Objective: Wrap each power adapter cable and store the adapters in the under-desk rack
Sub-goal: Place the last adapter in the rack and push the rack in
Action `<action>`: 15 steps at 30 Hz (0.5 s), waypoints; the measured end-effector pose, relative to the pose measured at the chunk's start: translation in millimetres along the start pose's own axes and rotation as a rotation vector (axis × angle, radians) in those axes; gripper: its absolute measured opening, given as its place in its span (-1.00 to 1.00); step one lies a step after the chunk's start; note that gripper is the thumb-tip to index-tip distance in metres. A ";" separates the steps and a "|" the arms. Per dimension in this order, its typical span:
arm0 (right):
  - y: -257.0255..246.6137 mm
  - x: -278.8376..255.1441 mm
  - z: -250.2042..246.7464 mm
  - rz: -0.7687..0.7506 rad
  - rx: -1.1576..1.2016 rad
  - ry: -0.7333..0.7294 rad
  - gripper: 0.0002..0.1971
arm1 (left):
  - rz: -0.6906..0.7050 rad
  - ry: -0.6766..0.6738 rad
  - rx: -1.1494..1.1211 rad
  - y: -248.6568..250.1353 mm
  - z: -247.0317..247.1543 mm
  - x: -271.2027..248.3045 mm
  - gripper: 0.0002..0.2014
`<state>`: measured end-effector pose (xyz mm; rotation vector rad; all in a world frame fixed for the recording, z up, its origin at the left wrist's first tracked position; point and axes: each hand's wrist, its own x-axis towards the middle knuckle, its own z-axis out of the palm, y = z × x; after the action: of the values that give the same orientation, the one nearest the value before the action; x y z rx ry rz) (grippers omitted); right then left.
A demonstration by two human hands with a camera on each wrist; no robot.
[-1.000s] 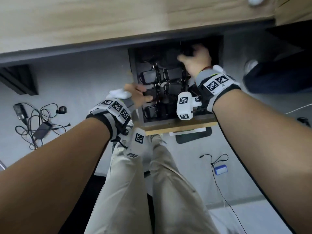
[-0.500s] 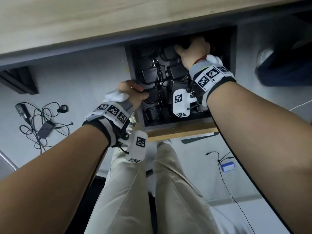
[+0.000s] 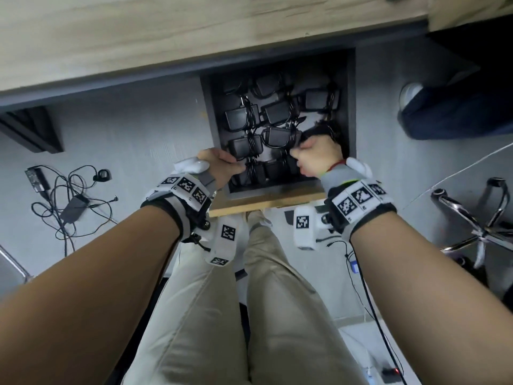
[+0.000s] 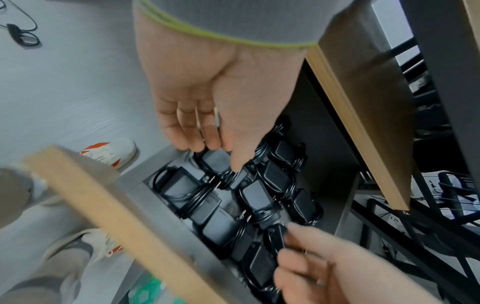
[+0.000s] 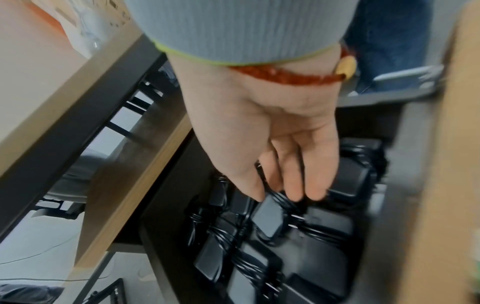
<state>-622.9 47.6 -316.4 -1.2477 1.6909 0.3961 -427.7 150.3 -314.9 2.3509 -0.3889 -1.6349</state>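
Reaching into the rack (image 3: 350, 107) under the desk (image 3: 166, 37), you are working with both hands among the adapters (image 3: 274, 112), which are lying side by side inside it, each with its cable wound around the body. Your left hand (image 3: 220, 169) is at the near left corner, fingers loosely bent and touching an adapter (image 4: 217, 159) there; it is not clear if it is gripping it. Your right hand (image 3: 316, 157) is over the near right part, fingers straight and close together, tips just reaching a small adapter (image 5: 269, 218). More adapters (image 3: 75, 204) with loose cables are lying on the floor (image 3: 125, 134) at your left.
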 end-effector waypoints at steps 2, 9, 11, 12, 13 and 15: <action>18.7 -18.1 3.9 0.180 0.033 -0.068 -0.66 | -0.046 -0.015 -0.043 -2.9 5.4 -16.9 -0.79; 37.4 -34.9 16.7 0.244 -0.032 -0.159 -0.49 | -0.160 -0.196 0.010 -15.0 23.7 -48.8 -0.63; 31.5 -33.6 17.4 0.229 -0.030 -0.112 -0.51 | -0.136 -0.235 0.063 -19.7 27.0 -48.9 -0.63; 28.7 -34.2 15.8 0.228 -0.036 -0.088 -0.52 | -0.117 -0.240 0.067 -20.0 27.4 -50.0 -0.64; 27.7 -34.1 14.2 0.226 -0.075 -0.076 -0.53 | -0.095 -0.230 0.061 -20.2 27.8 -50.8 -0.65; 23.6 -31.9 10.0 0.213 -0.173 -0.055 -0.57 | -0.038 -0.185 0.095 -17.5 27.2 -48.4 -0.67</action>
<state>-637.8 82.4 -301.0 -1.1704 1.7780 0.7115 -468.2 182.4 -288.0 2.2932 -0.4711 -1.8988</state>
